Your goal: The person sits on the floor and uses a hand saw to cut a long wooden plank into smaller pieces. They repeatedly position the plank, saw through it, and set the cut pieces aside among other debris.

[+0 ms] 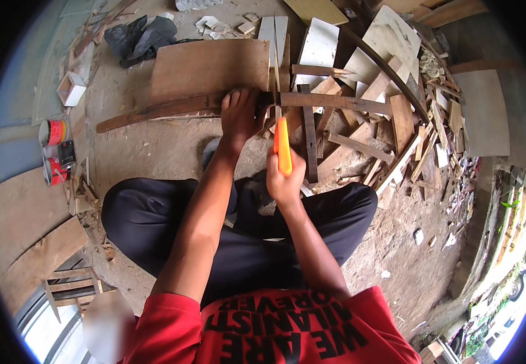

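Note:
A long, dark wooden strip lies crosswise in front of me. My left hand grips it from above near its middle, fingers curled over the far edge. Close to the right of that hand, a handsaw with an orange handle stands across the strip, its narrow blade pointing away from me. My right hand is closed round the handle. The blade meets the strip, but how deep it sits is too small to tell. Behind the strip lies a flat brown board, and the strip overlaps its near edge.
Wood offcuts are heaped to the right, with white panels behind. A black plastic bag lies at the far left. Paint cans stand along the left wall. My crossed legs are just below the strip.

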A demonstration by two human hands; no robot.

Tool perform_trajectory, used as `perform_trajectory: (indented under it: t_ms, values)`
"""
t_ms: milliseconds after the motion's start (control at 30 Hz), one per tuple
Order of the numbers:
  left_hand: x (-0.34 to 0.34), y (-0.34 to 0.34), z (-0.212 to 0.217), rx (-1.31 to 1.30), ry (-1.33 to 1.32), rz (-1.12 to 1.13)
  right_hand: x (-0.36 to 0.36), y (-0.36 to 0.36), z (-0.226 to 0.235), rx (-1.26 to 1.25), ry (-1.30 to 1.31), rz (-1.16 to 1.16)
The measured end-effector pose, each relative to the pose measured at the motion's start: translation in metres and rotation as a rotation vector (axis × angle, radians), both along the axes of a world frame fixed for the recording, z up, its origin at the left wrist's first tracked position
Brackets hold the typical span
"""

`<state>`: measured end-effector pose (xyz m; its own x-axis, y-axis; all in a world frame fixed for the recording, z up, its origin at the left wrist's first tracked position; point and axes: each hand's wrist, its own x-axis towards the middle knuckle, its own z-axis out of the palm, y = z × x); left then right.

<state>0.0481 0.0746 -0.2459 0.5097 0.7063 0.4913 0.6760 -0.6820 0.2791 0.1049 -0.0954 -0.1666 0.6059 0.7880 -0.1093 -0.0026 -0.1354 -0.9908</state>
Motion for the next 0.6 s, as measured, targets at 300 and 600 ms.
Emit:
perform_trajectory:
  t_ms: [300,600]
  values:
    - [0.002,-0.002,-0.005,0.03,-0.024,0.004,-0.018,-0.106,0.015,0.041,-0.011,0.043]
    - [0.0,-0.001,-0.002,0.006,0.01,-0.005,-0.001,-0.02,0.013,-0.006,0.056,0.01]
